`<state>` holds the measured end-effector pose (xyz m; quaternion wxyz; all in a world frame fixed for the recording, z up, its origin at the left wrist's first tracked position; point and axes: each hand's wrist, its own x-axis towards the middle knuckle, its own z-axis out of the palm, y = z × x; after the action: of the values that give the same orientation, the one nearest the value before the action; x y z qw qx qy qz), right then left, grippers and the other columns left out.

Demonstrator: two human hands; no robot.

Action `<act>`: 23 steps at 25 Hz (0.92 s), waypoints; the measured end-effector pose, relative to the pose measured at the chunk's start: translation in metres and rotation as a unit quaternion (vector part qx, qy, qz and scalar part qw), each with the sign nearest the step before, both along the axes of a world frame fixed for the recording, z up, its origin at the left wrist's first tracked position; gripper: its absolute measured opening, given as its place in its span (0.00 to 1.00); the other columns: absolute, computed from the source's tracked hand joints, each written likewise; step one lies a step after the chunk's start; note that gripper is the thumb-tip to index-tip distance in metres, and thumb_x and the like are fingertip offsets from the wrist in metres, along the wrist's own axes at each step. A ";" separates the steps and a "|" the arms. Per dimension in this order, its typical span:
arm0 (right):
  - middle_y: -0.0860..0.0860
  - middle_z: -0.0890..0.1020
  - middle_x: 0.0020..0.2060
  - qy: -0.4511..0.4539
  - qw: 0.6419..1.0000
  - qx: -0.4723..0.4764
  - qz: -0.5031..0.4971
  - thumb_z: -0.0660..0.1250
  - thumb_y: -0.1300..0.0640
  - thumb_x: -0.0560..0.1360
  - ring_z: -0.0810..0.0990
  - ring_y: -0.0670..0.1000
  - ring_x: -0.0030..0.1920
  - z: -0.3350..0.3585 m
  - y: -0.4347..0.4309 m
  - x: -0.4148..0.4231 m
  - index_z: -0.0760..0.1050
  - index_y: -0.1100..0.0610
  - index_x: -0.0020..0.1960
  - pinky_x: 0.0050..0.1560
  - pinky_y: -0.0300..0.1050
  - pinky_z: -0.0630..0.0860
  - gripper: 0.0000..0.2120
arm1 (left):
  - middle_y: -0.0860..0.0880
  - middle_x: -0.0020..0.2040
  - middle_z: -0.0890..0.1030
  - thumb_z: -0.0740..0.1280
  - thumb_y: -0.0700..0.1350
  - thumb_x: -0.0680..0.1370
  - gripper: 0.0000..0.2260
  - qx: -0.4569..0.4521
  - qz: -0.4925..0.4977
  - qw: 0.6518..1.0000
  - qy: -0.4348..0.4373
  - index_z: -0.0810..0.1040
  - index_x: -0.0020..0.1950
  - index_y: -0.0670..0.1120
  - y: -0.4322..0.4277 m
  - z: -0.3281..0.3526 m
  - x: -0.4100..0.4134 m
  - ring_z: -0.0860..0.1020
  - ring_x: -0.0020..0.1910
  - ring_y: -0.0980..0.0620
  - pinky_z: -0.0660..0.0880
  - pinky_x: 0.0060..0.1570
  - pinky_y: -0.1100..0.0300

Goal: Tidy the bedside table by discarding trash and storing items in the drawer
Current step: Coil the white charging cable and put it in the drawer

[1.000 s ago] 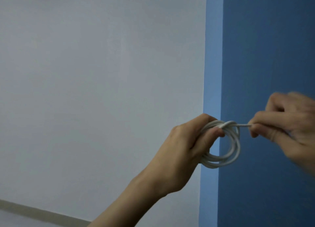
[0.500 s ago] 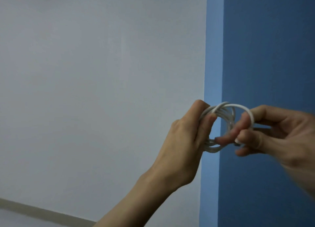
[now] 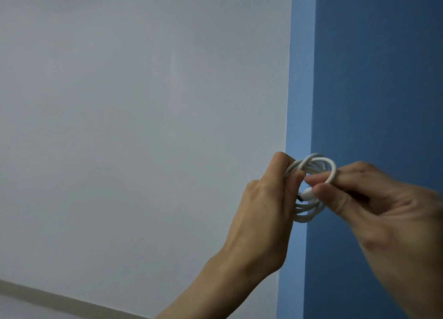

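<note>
The left hand (image 3: 260, 213) grips a coiled white cable (image 3: 311, 187); the right hand (image 3: 374, 206) pinches its plug end, threading it through. Coiling looks nearly done; storing remains. Behind, white wall (image 3: 143, 127) meets blue wall (image 3: 383, 79).

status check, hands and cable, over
Left hand gripping coiled white cable. Right hand pinching plug end at the coil. Nothing in the way; table, drawer out of view.

Your left hand (image 3: 260, 213) was raised at lower centre-right of frame, fingers curled closed around the cable coil (image 3: 309, 211). Your right hand (image 3: 374, 203) came in from the right edge, thumb and fingertips pinching its plug end.
</note>
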<state>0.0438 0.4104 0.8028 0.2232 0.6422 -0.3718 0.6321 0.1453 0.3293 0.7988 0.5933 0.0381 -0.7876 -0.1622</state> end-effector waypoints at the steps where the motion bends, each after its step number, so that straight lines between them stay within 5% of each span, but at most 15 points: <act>1: 0.44 0.80 0.35 0.019 0.999 -0.013 -0.047 0.67 0.44 0.66 0.76 0.45 0.37 -0.002 -0.002 -0.001 0.82 0.44 0.40 0.38 0.29 0.69 0.08 | 0.54 0.31 0.70 0.53 0.52 0.81 0.11 0.003 -0.008 1.000 0.007 0.64 0.40 0.54 0.001 0.000 0.000 0.65 0.30 0.54 0.67 0.30 0.54; 4: 0.45 0.76 0.33 -0.022 0.994 -0.031 -0.099 0.68 0.43 0.63 0.74 0.45 0.36 -0.007 -0.008 -0.008 0.76 0.43 0.38 0.37 0.32 0.71 0.06 | 0.54 0.31 0.70 0.54 0.52 0.81 0.10 -0.003 -0.006 1.000 0.011 0.64 0.41 0.52 0.004 0.003 0.002 0.65 0.30 0.52 0.68 0.31 0.52; 7: 0.45 0.81 0.39 -0.140 0.989 0.021 0.045 0.71 0.50 0.58 0.80 0.45 0.38 -0.006 -0.019 -0.012 0.71 0.46 0.42 0.39 0.34 0.76 0.15 | 0.51 0.33 0.73 0.53 0.52 0.81 0.09 -0.023 -0.012 1.000 -0.009 0.65 0.43 0.51 0.011 0.001 0.003 0.68 0.31 0.50 0.70 0.32 0.51; 10: 0.48 0.83 0.34 -0.106 0.988 0.086 0.071 0.71 0.61 0.67 0.80 0.42 0.32 -0.001 -0.019 -0.010 0.78 0.50 0.40 0.32 0.30 0.75 0.07 | 0.48 0.36 0.76 0.53 0.52 0.81 0.09 -0.036 -0.022 0.999 -0.029 0.67 0.45 0.50 0.014 -0.001 0.004 0.71 0.32 0.49 0.71 0.34 0.51; 12: 0.47 0.84 0.33 -0.071 0.992 0.086 0.062 0.71 0.47 0.68 0.80 0.41 0.32 -0.001 -0.013 -0.009 0.81 0.44 0.40 0.32 0.29 0.75 0.02 | 0.48 0.36 0.76 0.53 0.53 0.81 0.09 -0.041 -0.023 0.999 -0.021 0.67 0.45 0.50 0.013 -0.001 0.006 0.71 0.32 0.50 0.70 0.34 0.52; 15: 0.45 0.86 0.37 -0.018 0.988 0.123 0.095 0.66 0.27 0.59 0.83 0.40 0.37 0.000 -0.007 -0.011 0.82 0.43 0.43 0.38 0.31 0.78 0.23 | 0.50 0.33 0.74 0.54 0.52 0.81 0.10 -0.074 -0.028 0.997 -0.019 0.68 0.45 0.50 0.015 0.001 0.013 0.69 0.31 0.50 0.68 0.31 0.57; 23: 0.48 0.73 0.27 0.082 0.985 0.139 0.063 0.61 0.29 0.66 0.72 0.40 0.31 0.006 0.010 -0.026 0.80 0.53 0.41 0.32 0.30 0.69 0.27 | 0.57 0.28 0.70 0.58 0.51 0.77 0.08 -0.017 -0.049 0.998 0.016 0.71 0.41 0.51 0.007 0.013 0.027 0.66 0.27 0.59 0.64 0.27 0.68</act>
<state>0.0175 0.4208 0.8084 0.1213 0.7385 -0.3952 0.5326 0.1727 0.3358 0.8116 0.5977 -0.0138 -0.7815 -0.1781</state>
